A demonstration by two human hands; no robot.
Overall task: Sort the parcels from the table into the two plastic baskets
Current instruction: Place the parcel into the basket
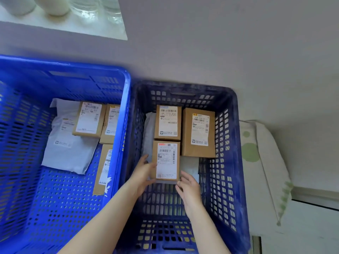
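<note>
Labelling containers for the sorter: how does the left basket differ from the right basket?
The left basket is bright blue; the right basket is dark navy. The left one looks wider and its rim sits higher in view than the right one's. Both hands reach into the right basket, holding a small box; none reach into the left. Both are perforated plastic and hold labelled cardboard boxes and grey mailer bags.

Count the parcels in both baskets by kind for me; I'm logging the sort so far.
Cardboard boxes: 6, three in the bright blue basket and three in the dark blue basket, including the box between the hands.
Grey poly mailers: 2 clearly visible, one per basket; the pale patch under the dark basket's boxes may be another.
Total: 8
</note>
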